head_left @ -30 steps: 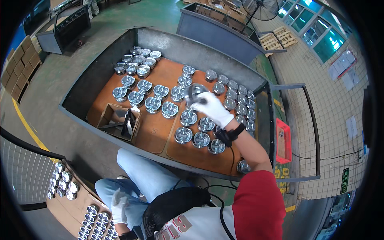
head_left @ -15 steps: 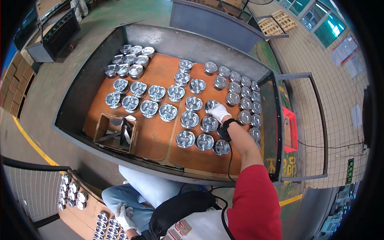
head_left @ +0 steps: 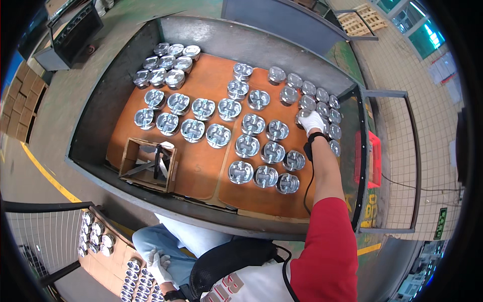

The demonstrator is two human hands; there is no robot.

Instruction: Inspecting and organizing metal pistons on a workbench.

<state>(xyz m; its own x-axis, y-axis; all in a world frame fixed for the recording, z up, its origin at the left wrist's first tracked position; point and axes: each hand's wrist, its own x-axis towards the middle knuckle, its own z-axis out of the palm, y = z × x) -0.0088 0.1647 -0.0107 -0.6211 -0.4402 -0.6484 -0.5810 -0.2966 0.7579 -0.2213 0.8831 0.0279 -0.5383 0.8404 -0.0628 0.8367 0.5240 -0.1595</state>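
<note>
Metal pistons stand in rows on the brown board (head_left: 198, 173) inside a grey metal cart. My right hand (head_left: 312, 122), in a white glove, reaches to the right-hand cluster with its fingers closed round the edge of one piston (head_left: 303, 114). The palm hides part of that piston and some neighbours. Just left of the hand stands another piston (head_left: 277, 130), its hollow side with the pin bosses facing up. The right-hand cluster shows smooth, flat tops instead. Low in the view, my gloved left hand (head_left: 159, 267) rests by my leg, fingers loosely apart and holding nothing.
A wooden box (head_left: 173, 178) with tools sits in the cart's near left corner. The cart's grey wall (head_left: 121, 65) surrounds the board. At lower left, more pistons (head_left: 97, 229) stand on cardboard (head_left: 103, 267). A red crate (head_left: 375, 161) lies beyond the right end; a black cable (head_left: 308, 194) trails near my arm.
My right hand has let go of the piston in the middle group and moved right to one in the flat-topped cluster. The view has shifted slightly. My left hand stays by my leg.
</note>
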